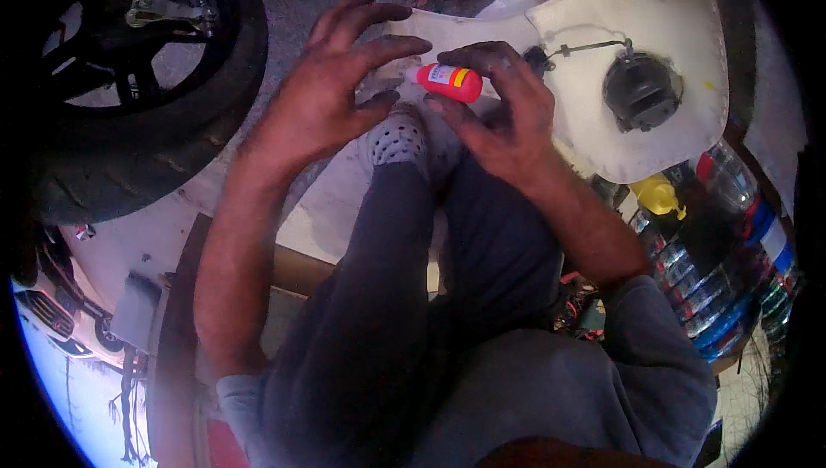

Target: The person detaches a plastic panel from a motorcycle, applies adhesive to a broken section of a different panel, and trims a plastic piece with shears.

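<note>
Hands, two: left hand [344, 64] open, fingers spread; right hand [508, 102] curled, thumb and fingers either side of the bottle, firm grip cannot be told; red bottle [456, 83], one, between the hands, long axis roughly crosswise, nozzle toward the left hand; wheel [232, 33], one, left of the left hand; black cap [641, 94], one, right of the right hand.

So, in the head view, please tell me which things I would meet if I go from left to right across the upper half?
Black tyre → left hand → small red bottle → right hand → dark round cap.
</note>
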Available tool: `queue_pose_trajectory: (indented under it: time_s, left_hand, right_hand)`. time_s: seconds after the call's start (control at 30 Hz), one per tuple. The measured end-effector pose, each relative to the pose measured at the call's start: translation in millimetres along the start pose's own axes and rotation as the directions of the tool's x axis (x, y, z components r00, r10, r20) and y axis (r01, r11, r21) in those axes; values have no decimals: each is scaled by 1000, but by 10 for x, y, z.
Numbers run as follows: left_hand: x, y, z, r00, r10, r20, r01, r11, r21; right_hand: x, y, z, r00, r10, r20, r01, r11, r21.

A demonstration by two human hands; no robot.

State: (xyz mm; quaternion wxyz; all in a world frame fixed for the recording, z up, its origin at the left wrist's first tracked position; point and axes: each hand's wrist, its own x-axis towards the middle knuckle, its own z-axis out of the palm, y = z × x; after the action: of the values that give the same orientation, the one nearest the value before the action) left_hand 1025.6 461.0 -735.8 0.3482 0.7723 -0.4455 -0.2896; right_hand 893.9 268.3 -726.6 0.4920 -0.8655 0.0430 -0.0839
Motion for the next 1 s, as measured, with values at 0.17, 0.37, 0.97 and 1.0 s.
queue_pose_trajectory:
  time_s: [0.17,0.37,0.97,1.0]
  left_hand:
    - [30,-18,43,1000,-19,13,19,999,-44]
    - [43,-87,71,1000,-7,29,9,996,-89]
    - [45,-95,60,1000,16,25,-17,1000,6]
    - [39,-95,63,1000,21,20,-21,1000,14]
  right_hand:
    - [-8,63,13,998,-1,63,0,1000,17]
    - [24,84,2,989,-93,116,100,993,-59]
    - [-1,255,49,977,-192,93,199,978,-62]
    - [-14,269,58,976,-199,85,205,976,-70]
